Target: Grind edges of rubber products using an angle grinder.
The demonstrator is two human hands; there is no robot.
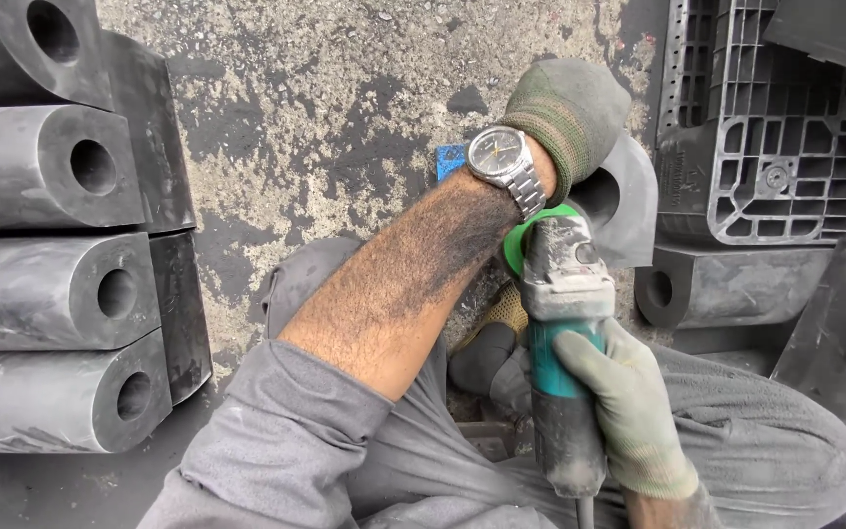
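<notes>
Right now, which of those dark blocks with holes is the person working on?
Skip the stack of dark blocks at the left. Follow the left hand with the wristwatch: it presses down on one block beside the black plastic crate. Only this block meets the teal grinder.

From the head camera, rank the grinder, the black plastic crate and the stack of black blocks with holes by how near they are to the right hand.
1. Grinder: in the right hand itself, centre.
2. Black plastic crate: upper right, beyond the hand.
3. Stack of black blocks: far left, across the concrete floor.
</notes>
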